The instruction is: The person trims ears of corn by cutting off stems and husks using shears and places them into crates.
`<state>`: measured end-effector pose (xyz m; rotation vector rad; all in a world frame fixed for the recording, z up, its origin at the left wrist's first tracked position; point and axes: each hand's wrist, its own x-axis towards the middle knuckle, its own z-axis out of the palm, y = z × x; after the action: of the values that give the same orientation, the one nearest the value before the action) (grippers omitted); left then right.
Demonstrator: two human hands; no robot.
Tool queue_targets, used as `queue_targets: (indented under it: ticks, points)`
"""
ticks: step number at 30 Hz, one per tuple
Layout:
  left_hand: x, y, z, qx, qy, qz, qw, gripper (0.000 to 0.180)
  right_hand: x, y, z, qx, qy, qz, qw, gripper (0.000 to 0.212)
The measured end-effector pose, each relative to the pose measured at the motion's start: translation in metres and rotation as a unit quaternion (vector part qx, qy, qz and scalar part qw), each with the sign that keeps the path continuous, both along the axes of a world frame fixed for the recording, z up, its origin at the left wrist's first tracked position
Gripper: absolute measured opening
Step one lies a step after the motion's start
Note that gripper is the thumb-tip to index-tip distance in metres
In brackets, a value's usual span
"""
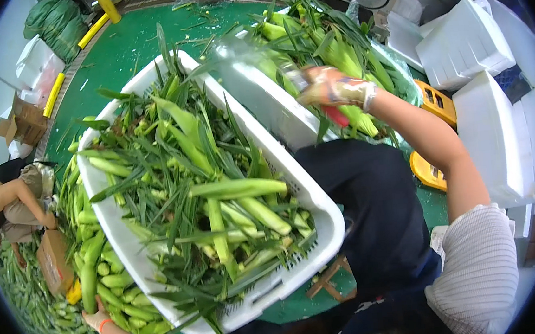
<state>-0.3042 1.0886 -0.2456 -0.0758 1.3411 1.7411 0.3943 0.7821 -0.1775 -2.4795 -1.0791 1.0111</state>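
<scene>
My right hand point(337, 89), in a soiled glove, is raised over the far right side and closed around a red-handled knife point(296, 77). Its blade is smeared by motion. At the lower left, my left hand point(97, 318) grips the lower end of a green ear of corn point(89, 285); part of its fingers is hidden. Between my arms stands a white plastic crate point(322, 212) heaped with cut husk leaves and corn stalk ends point(182, 168). More ears in green husks point(119, 280) lie piled beside my left hand.
Unstripped corn point(340, 52) fills a container at the far right. White foam boxes point(467, 44) and yellow plastic pieces point(435, 103) stand along the right. At left, another person point(18, 195) crouches by a cardboard box point(54, 262) and a wide green pile point(45, 317).
</scene>
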Motion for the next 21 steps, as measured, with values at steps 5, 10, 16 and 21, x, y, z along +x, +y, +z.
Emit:
queue_targets:
  ticks: [5, 10, 16, 21]
  points:
    - [0.009, 0.061, -0.004, 0.1, 0.136, -0.129, 0.977, 0.061, 0.138, -0.064, -0.097, -0.019, -0.362, -0.209, 0.909, 0.06]
    - [0.081, 0.031, 0.032, 0.136, 0.264, -0.401, 0.867, 0.059, 0.17, -0.07, -0.12, -0.018, -0.286, -0.274, 0.918, 0.076]
    - [0.194, -0.122, 0.103, 0.083, 0.287, -0.65, 0.699, 0.04, 0.071, -0.076, -0.049, 0.387, 0.069, -0.084, 0.916, 0.019]
    - [0.311, -0.219, 0.119, 0.235, 0.179, -0.707, 0.643, 0.06, -0.075, -0.052, 0.025, 0.219, 0.676, -0.111, 0.695, 0.024]
